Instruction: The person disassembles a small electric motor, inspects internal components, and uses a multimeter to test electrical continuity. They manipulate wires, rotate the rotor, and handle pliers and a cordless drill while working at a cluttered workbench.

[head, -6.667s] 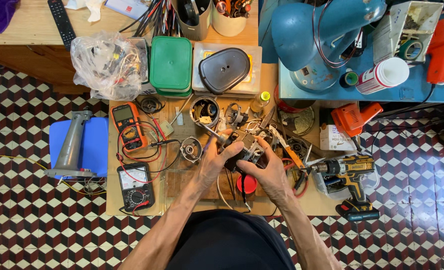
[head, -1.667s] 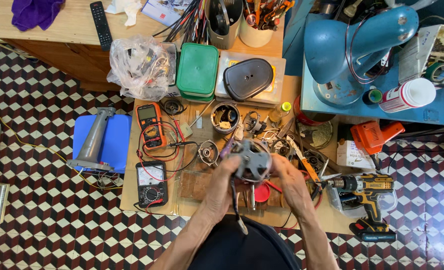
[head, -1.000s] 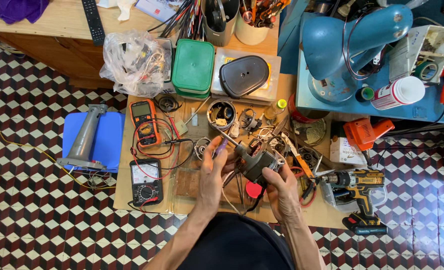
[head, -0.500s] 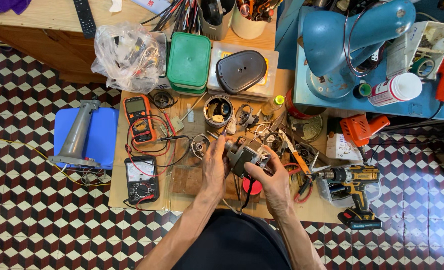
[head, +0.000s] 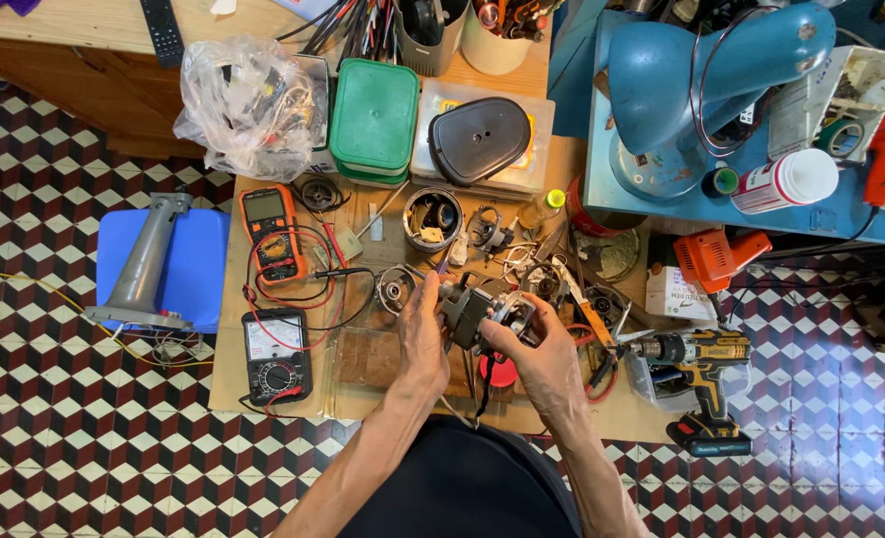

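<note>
Both my hands hold a small grey electric motor (head: 479, 311) just above the wooden workbench (head: 229, 329). My left hand (head: 423, 334) grips its left side, with a thin purple-handled tool sticking up past the fingers. My right hand (head: 542, 351) wraps the motor's right end. A red round piece (head: 502, 372) lies on the bench under the hands. A dark cord hangs down from the motor toward my lap.
An orange multimeter (head: 270, 233) and a black analog meter (head: 275, 354) with red leads lie left. A yellow cordless drill (head: 696, 364) lies right. Metal cup (head: 432, 217), green box (head: 375, 118), plastic bag (head: 248, 105), blue mixer body (head: 696, 85), blue stool (head: 168, 267).
The motor was lifted and turned between my hands, then brought back down over the bench. My left hand now sits lower on its left side. The view shifted slightly.
</note>
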